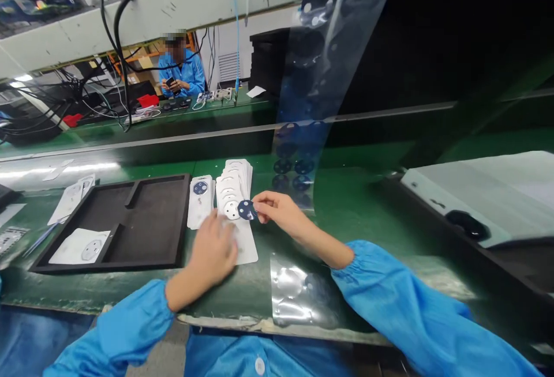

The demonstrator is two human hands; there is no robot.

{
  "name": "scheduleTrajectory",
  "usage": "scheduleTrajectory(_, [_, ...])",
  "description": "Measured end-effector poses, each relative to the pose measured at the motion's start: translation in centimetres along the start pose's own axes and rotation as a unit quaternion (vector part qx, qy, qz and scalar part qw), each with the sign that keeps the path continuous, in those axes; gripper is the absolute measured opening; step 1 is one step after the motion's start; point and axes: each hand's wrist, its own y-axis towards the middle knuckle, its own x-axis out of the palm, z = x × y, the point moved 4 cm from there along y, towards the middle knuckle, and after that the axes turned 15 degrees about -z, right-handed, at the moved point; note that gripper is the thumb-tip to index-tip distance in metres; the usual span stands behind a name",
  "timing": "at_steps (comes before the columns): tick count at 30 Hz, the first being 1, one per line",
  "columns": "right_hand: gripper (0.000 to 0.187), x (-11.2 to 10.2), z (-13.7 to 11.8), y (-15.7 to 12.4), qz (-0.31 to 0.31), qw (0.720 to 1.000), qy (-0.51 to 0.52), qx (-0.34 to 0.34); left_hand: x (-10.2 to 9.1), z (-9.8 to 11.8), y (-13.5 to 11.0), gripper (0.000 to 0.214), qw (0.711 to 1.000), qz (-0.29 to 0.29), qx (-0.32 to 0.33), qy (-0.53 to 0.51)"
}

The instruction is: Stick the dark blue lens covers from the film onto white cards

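Observation:
My right hand (277, 211) pinches a dark round sticker with holes (247, 210) between thumb and fingertips, at the edge of a fanned stack of white phone-back-shaped panels (239, 176). The front panel (246, 244) carries a white ring with small holes (231, 210), beside the sticker. Blurred by motion, my left hand (214, 250) is over that panel's left side; its finger pose is smeared. Just left of the stack lies another pile of white panels (200, 209), the top one bearing a dark round sticker (199, 187).
A black divided tray (147, 221) holds a white panel (69, 247) at left. Clear film sheets with dark stickers hang (315, 65) ahead and lie (298, 296) near the front edge. White panels in a dark tray (485, 192) stand right. A person in blue (184, 71) sits beyond.

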Motion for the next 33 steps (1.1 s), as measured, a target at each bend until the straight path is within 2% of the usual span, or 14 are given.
scheduleTrajectory(2, [0.029,0.5,0.9,1.5,0.008,1.0,0.007,-0.021,0.7,2.6,0.0,0.035,0.999,0.016,0.049,-0.004])
scheduleTrajectory(5, [0.03,0.8,2.3,2.8,0.003,1.0,-0.005,-0.019,1.4,3.9,0.1,0.032,0.996,0.011,0.084,-0.011])
scheduleTrajectory(10, [0.059,0.5,4.0,3.2,-0.002,1.0,0.011,-0.006,1.6,3.3,0.0,0.038,0.993,0.001,0.115,-0.022])
scheduleTrajectory(15, [0.027,0.3,4.4,3.2,0.031,0.999,-0.036,-0.024,1.7,3.1,-0.3,0.041,0.991,-0.028,0.116,-0.057])
scheduleTrajectory(22, [0.025,0.4,4.4,2.4,0.049,0.991,-0.106,-0.059,1.7,3.1,-0.2,0.041,0.988,-0.052,0.127,-0.065])
scheduleTrajectory(33, [0.026,0.3,3.9,2.3,0.067,0.987,-0.145,-0.019,1.7,3.1,-0.3,0.041,0.988,-0.054,0.129,-0.062])
